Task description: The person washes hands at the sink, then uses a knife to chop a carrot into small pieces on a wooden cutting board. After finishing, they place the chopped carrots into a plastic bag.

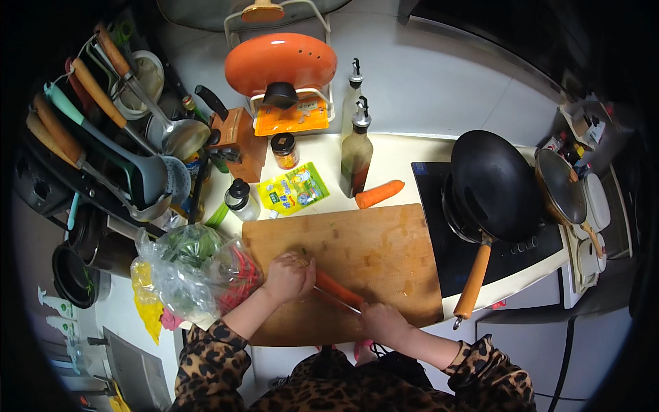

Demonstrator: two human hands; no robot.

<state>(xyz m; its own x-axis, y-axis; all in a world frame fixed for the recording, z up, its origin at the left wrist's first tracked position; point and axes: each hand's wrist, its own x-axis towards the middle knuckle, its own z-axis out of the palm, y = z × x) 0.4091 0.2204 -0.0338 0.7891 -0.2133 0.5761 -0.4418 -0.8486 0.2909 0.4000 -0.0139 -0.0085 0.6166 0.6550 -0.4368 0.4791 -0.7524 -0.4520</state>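
On the wooden cutting board (334, 237) lies an orange carrot (338, 289), slanting down to the right. My left hand (291, 277) grips its upper left end. Along the carrot's near side runs the thin bright blade of a knife (337, 299). My right hand (383, 325) is closed at the knife's right end, and its fingers hide the handle. The hand also meets the carrot's lower right end; whether it touches it, I cannot tell. A second carrot (380, 194), seemingly cut at its left end, rests on the counter just behind the board.
Clear plastic bags of vegetables (195, 273) crowd the board's left edge. Behind it stand a shaker jar (242, 201), a yellow-green pouch (293, 189), a lidded jar (284, 151) and an oil bottle (356, 154). A black wok (491, 185) tilts over the cooktop (437, 262), its wooden handle pointing towards me.
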